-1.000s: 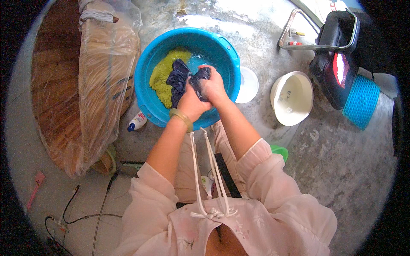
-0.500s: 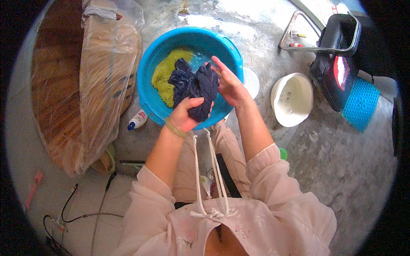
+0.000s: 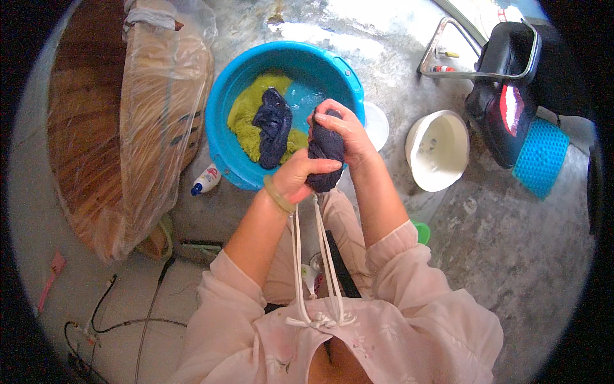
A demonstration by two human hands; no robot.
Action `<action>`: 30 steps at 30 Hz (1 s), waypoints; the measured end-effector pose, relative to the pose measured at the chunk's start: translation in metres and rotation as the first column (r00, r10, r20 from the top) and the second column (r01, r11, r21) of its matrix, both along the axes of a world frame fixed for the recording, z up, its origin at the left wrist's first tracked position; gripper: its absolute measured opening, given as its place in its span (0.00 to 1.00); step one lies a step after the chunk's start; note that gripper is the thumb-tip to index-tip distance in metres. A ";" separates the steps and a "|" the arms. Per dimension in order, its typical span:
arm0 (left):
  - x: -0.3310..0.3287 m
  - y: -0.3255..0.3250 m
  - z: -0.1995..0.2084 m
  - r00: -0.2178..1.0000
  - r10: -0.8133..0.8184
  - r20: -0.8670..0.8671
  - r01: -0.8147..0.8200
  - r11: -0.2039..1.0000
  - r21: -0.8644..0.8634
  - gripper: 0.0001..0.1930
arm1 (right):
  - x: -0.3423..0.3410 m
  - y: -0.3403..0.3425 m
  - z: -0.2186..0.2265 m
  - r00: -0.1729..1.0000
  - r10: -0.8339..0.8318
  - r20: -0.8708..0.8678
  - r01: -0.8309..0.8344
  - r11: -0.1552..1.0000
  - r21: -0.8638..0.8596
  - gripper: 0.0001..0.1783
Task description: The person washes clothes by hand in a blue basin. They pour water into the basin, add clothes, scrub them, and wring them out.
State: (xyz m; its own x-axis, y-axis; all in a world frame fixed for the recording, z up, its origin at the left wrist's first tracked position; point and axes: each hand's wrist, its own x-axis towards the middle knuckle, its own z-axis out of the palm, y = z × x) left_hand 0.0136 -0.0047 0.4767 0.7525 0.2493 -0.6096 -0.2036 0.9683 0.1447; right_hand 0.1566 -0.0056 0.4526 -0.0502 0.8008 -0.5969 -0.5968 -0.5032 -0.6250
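Observation:
Both my hands grip a bunched dark navy cloth (image 3: pixel 327 148) over the near right part of a blue plastic basin (image 3: pixel 220 150). My left hand (image 3: pixel 298 174) is closed round its lower end, thumb across the front. Higher up, my right hand (image 3: pixel 346 133) wraps the upper end with bent fingers. Inside the basin a second dark navy cloth (image 3: pixel 274 128) lies crumpled on a yellow-green fluffy cloth (image 3: pixel 243 118). A little water (image 3: pixel 303 96) shows at the basin's bottom.
To the right stand a cream bowl (image 3: pixel 438 151), a blue textured basket (image 3: pixel 541 157) and a black seat with a metal frame (image 3: pixel 505 57). A white bottle with a blue cap (image 3: pixel 206 180) lies left of the basin, near a plastic-covered wooden piece (image 3: pixel 157 115).
The dark cloth in my hands has moved right, apart from the other dark cloth, which stays in the basin. My right hand, open before, has closed on it.

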 end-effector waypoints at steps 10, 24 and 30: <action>0.008 0.007 -0.019 0.727 -0.111 -0.678 0.573 0.642 0.510 0.22 | -0.022 0.021 -0.014 0.840 0.103 0.533 -0.041 0.991 -0.127 0.12; 0.012 0.010 -0.035 0.296 -0.091 -0.951 0.872 0.432 0.230 0.29 | -0.048 0.028 -0.052 0.342 0.387 0.857 -0.113 0.922 -0.371 0.15; 0.008 0.003 -0.046 0.301 -0.109 -0.947 0.892 0.384 0.240 0.28 | -0.052 0.021 -0.054 0.212 0.413 0.885 -0.130 0.910 -0.394 0.14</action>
